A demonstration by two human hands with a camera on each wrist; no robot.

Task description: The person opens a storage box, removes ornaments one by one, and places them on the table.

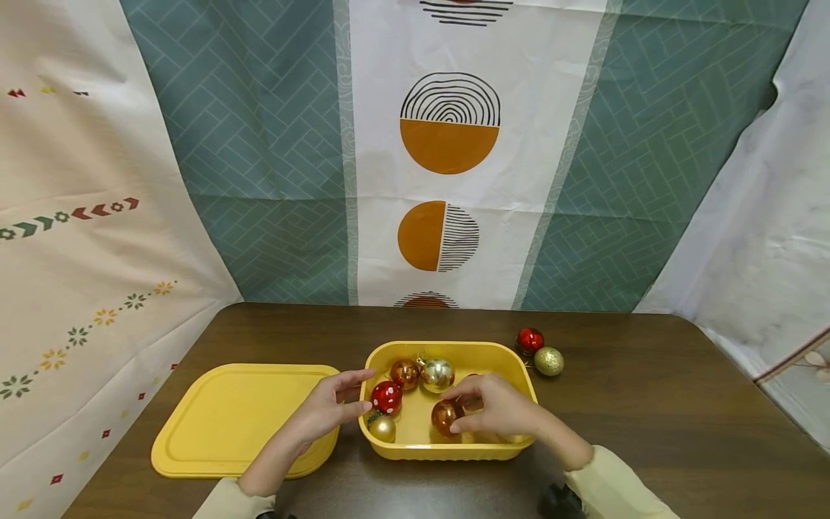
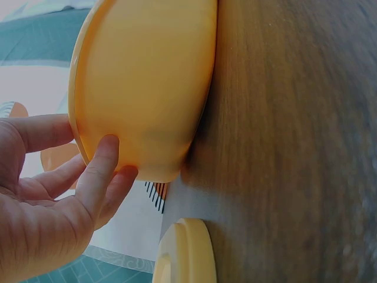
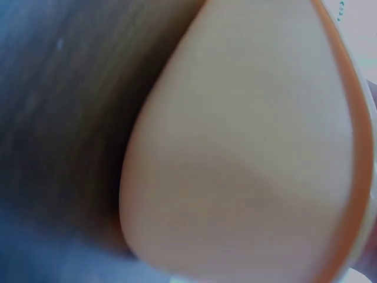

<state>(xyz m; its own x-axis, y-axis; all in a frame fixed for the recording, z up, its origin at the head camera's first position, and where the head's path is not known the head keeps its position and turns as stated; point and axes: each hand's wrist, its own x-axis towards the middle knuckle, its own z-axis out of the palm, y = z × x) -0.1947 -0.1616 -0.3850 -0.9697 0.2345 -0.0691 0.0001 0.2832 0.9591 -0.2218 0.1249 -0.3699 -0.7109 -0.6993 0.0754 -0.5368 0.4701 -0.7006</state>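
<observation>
A yellow plastic box stands on the table with several Christmas baubles in it. My left hand holds the box's left end, thumb at the rim and other fingers against the outer wall. Inside the box, my right hand pinches a shiny copper bauble between thumb and fingers. Left of it lie a red spotted bauble, a matte gold one, an amber one and a shiny gold one. More baubles are partly hidden under my right hand. The right wrist view mostly shows the box's outer wall.
A flat yellow lid lies on the dark wooden table, left of the box. Beyond the box's back right corner sit a red bauble and a glittery gold bauble. Patterned cloth hangs behind the table.
</observation>
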